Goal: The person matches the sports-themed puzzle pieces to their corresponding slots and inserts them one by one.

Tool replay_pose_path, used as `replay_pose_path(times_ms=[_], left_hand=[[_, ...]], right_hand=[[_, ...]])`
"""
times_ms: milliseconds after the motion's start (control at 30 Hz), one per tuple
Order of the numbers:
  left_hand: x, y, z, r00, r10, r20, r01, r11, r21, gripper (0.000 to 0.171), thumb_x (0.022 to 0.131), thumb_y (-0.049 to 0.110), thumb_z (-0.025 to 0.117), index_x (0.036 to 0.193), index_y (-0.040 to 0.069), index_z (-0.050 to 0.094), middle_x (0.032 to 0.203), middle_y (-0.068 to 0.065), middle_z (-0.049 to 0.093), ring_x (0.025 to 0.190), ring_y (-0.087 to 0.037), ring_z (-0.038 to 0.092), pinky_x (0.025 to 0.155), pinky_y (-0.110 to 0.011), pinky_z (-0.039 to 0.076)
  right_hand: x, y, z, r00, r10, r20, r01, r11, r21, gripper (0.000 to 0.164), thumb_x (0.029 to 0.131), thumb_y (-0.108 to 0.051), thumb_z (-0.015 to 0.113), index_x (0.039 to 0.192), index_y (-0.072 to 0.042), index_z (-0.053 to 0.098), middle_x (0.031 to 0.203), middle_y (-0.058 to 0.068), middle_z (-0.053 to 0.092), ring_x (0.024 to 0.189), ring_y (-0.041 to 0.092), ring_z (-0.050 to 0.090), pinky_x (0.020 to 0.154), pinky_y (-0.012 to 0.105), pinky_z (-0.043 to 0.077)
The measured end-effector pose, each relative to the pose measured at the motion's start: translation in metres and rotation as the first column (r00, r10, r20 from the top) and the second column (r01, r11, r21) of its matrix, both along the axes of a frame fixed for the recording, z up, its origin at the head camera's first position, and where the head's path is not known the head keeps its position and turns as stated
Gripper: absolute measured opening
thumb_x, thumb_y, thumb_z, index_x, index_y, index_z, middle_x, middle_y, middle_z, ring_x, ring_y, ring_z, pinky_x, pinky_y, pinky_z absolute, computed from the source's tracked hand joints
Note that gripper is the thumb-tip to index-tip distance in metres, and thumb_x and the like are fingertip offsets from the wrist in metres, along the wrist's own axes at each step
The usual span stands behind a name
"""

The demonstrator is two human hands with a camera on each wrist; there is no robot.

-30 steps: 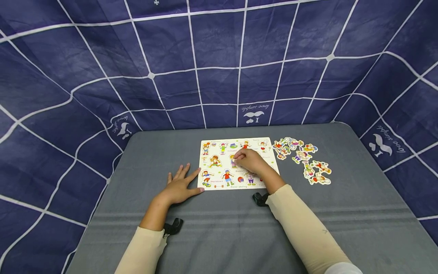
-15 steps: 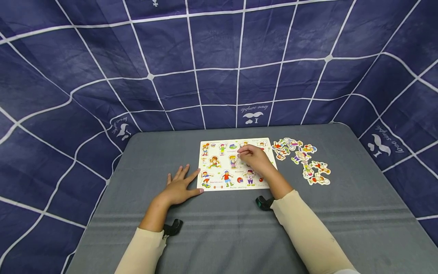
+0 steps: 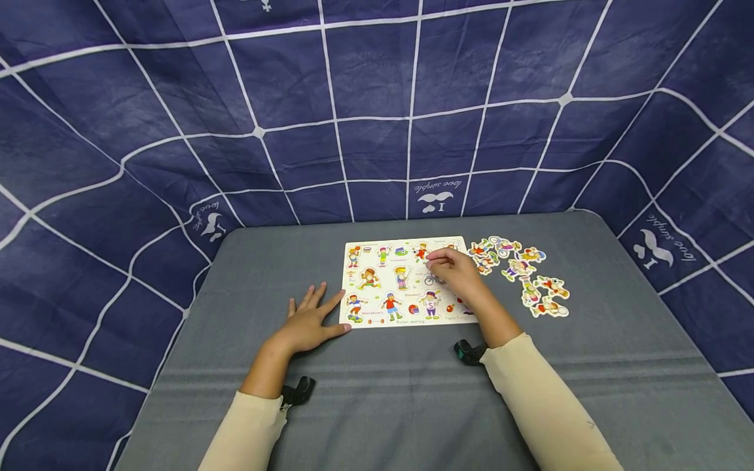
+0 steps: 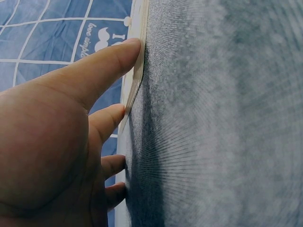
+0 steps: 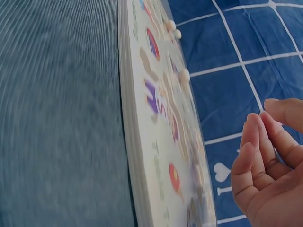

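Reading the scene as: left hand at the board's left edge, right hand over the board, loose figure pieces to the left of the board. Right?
One slip: the loose figure pieces lie to the right of the board, as the head view shows. Left hand and right hand are as you said.

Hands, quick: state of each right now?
Left hand: open, fingers spread, touching the puzzle board.
Right hand: closed, fingers curled toward the thumb, nothing seen in it.
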State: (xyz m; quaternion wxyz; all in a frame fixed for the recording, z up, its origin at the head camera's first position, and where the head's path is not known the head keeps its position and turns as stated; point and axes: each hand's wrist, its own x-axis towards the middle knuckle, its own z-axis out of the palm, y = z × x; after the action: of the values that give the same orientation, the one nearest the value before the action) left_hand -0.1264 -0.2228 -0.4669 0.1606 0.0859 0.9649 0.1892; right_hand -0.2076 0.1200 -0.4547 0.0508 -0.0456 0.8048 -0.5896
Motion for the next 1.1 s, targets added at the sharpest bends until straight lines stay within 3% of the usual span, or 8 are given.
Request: replay_pose_path(times_ms=[433, 700, 833, 1100], left_hand=[[-0.001, 0.0, 0.0, 1.0, 0.002, 0.0, -0.002, 1.0, -0.003, 0.084, 0.09, 0.069, 0.06, 0.16, 0.037, 0.027, 0.172, -0.013, 0.006, 0.159, -0.039, -0.002, 0.118, -0.074, -0.005], [0.0, 0.0, 0.002, 1.0, -0.001, 0.001, 0.001, 1.0, 0.003, 0.084, 0.09, 0.068, 0.061, 0.16, 0.036, 0.028, 0.172, -0.013, 0.006, 0.159, -0.04, -0.002, 0.118, -0.074, -0.005], [0.0, 0.0, 0.003, 1.0, 0.0, 0.004, 0.0, 1.0, 0.005, 0.084, 0.09, 0.068, 0.061, 0.16, 0.037, 0.028, 0.172, -0.013, 0.006, 0.159, -0.039, -0.002, 0.118, -0.074, -0.005], [-0.001, -0.001, 0.0, 1.0, 0.0, 0.003, 0.0, 1.0, -0.007, 0.084, 0.09, 0.07, 0.06, 0.16, 0.038, 0.026, 0.172, -0.012, 0.005, 0.159, -0.039, -0.003, 0.118, -0.074, -0.006]], right_hand=[[0.0, 0.026, 0.002, 0.998, -0.047, -0.043, 0.046, 0.998, -0.033, 0.028, 0.096, -0.011, 0.067, 0.119, 0.005, 0.067, 0.112, 0.024, 0.068, 0.084, 0.002, 0.062, 0.076, 0.013, 0.05], [-0.004, 0.047, 0.004, 0.996, -0.081, -0.032, 0.083, 0.996, 0.043, 0.031, 0.098, -0.016, 0.066, 0.121, 0.003, 0.067, 0.112, 0.017, 0.069, 0.084, 0.003, 0.06, 0.073, 0.018, 0.05], [-0.006, 0.056, 0.003, 0.993, -0.104, -0.052, 0.107, 0.992, 0.062, 0.03, 0.097, -0.015, 0.067, 0.12, 0.003, 0.067, 0.109, 0.015, 0.069, 0.082, -0.001, 0.059, 0.073, 0.014, 0.049], [-0.009, 0.071, 0.0, 0.992, -0.106, -0.067, 0.112, 0.989, 0.099, 0.03, 0.098, -0.012, 0.064, 0.123, 0.005, 0.065, 0.115, 0.025, 0.067, 0.083, -0.004, 0.06, 0.072, 0.013, 0.052]])
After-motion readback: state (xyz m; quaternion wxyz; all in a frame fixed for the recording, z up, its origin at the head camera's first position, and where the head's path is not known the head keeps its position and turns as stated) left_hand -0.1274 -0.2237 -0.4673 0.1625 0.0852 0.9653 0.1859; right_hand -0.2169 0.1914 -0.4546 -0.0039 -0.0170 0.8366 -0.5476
